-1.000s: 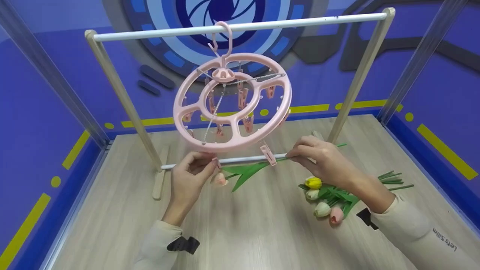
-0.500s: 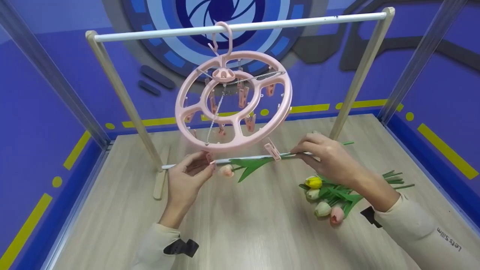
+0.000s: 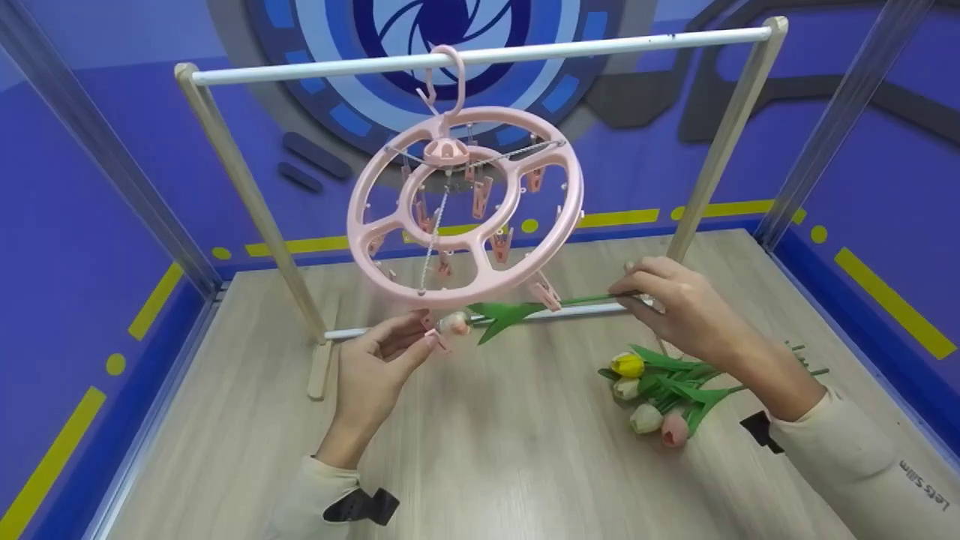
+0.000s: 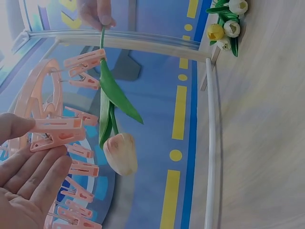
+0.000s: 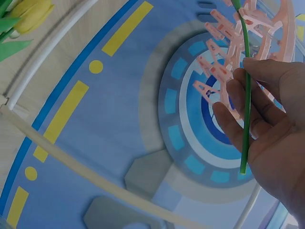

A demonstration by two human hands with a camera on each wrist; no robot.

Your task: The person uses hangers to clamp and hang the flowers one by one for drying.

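My left hand (image 3: 379, 379) pinches a pink clothespin (image 4: 57, 132) between thumb and fingers, under the near rim of a round pink clip hanger (image 3: 465, 291). My right hand (image 3: 679, 311) pinches the green stem (image 5: 247, 95) of a pale peach tulip (image 4: 120, 153), close to the stem's cut end. The tulip lies sideways in the air in the head view, its bloom just right of the held clothespin and its leaves (image 3: 502, 319) pointing toward the hanger. Another pink clothespin (image 3: 545, 292) on the rim overlaps the stem in the head and left wrist views.
The hanger hooks over the white top bar (image 3: 600, 48) of a rack with wooden legs (image 3: 720, 142). Several tulips, yellow, white and pink (image 3: 673, 429), lie on the wooden table (image 3: 495, 450) at the right. A low white bar (image 3: 577, 310) runs behind the hands. Patterned walls surround the table.
My right hand has moved right and slightly up with the tulip, so its bloom has risen and shifted away to the right of the held clothespin. The left hand has barely moved; the hanger sways slightly.
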